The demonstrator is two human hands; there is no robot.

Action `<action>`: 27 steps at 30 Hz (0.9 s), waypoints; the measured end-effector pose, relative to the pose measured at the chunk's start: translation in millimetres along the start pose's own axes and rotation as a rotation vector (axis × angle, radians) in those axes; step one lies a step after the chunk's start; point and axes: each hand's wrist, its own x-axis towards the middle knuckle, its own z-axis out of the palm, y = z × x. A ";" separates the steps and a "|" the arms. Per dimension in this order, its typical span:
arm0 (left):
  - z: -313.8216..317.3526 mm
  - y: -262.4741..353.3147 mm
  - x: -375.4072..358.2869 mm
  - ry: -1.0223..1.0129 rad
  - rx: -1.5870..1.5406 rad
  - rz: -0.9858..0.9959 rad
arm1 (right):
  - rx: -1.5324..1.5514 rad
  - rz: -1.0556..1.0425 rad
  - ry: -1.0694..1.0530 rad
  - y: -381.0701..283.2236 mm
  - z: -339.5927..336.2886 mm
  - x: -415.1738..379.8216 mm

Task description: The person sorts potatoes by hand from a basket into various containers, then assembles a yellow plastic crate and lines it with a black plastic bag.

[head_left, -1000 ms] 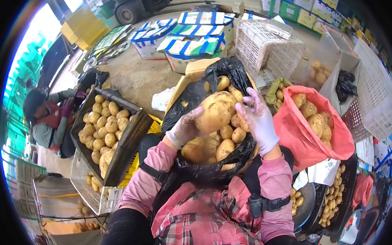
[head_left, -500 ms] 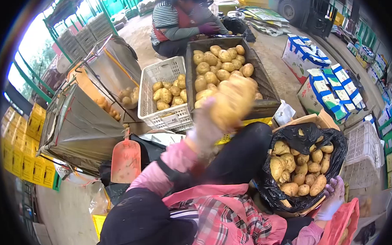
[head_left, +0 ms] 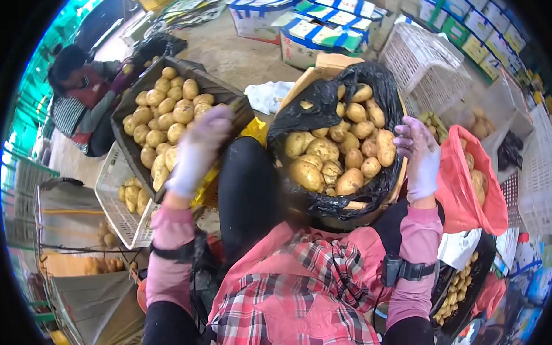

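My left hand (head_left: 201, 148), in a pale glove, is over the right side of a dark crate (head_left: 230, 113) heaped with potatoes (head_left: 167, 106). Motion smears its fingers, and no potato shows clearly in them. My right hand (head_left: 418, 152), gloved too, is raised at the right rim of a cardboard box (head_left: 321, 67) lined with a black plastic bag (head_left: 298, 114). Its fingers are apart and slightly bent, holding nothing visible. Close to the fingertips lies a long potato (head_left: 385, 148) inside the bag, among several others of mixed size.
A red sack (head_left: 474, 196) with potatoes stands right of my right hand. Left is a white basket (head_left: 127, 223) of potatoes. Beyond the crate sits a co-worker (head_left: 82, 112). Blue-strapped cartons (head_left: 320, 43) and a white crate (head_left: 421, 55) stand behind the box.
My view has swung right. The big potato raised in my left hand is no longer visible there, and that hand is now by the dark crate. My right hand has risen along the box's side.
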 end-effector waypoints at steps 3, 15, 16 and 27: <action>115.3 -32.3 25.2 -0.463 0.252 0.021 | -0.025 0.020 0.043 4.2 -1.7 3.4; 202.7 -76.6 48.9 -1.033 0.564 -0.113 | -0.024 0.061 0.007 4.0 -4.1 15.4; 204.0 -78.9 47.8 -0.936 0.314 -0.210 | -0.010 0.077 -0.019 4.2 -2.9 14.2; 192.8 17.2 8.3 -0.395 -0.456 -0.210 | 0.127 0.285 -0.557 4.3 23.7 -15.4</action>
